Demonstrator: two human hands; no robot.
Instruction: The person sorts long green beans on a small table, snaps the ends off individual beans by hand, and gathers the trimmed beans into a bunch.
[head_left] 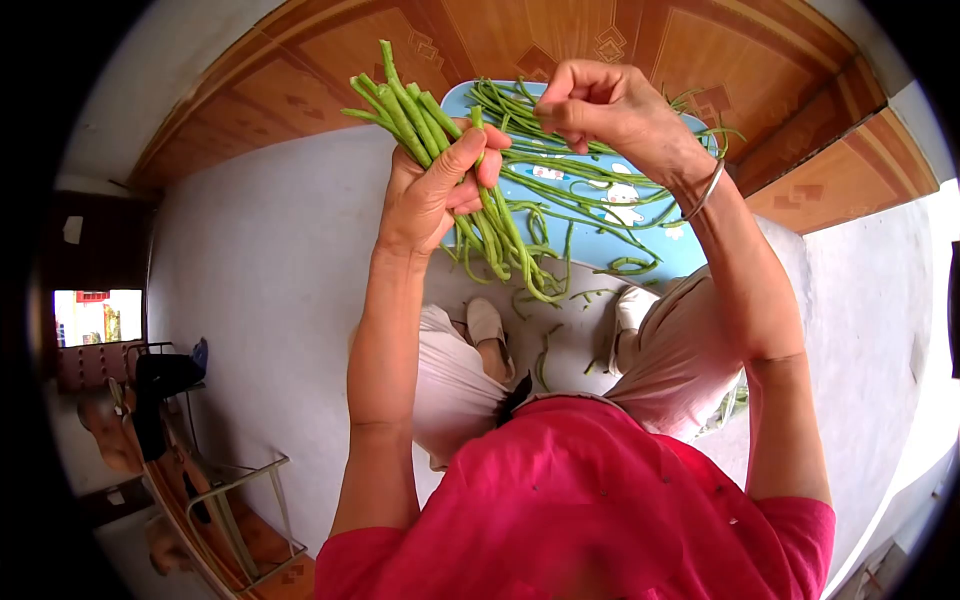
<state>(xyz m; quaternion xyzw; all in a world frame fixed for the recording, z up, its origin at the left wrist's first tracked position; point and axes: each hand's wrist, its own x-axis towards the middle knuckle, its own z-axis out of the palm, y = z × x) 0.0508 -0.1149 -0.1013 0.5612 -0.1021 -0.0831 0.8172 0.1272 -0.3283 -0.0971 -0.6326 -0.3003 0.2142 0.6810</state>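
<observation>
The left forearm rises nearly upright, and the left hand [440, 190], palm turned inward, wraps its thumb and fingers firmly round a bundle of long beans [412, 120]. The right arm bends at the elbow and reaches far and leftward over the table [685, 250]; the right hand [612, 112] hangs there, fingers curled in, thumb close to the forefinger. Whether anything is pinched between them, I cannot tell.

The bundle sits in front of the table's left side, its cut ends fanning far and left, its long, limp lengths drooping near and right below the fist. The beans are slim, smooth and green. More loose beans [497, 105] lie across the table, thickest at the far side, some curling at the near edge. The tabletop is smooth and light blue with rounded corners and printed white rabbits. A thin, silvery bracelet [714, 182] circles the right wrist.

There is one bundle, with several stem ends showing; the loose beans overlap too much to count. Two pale shoes [486, 320] stand on the grey floor [270, 250], with green scraps [543, 365] between them.
</observation>
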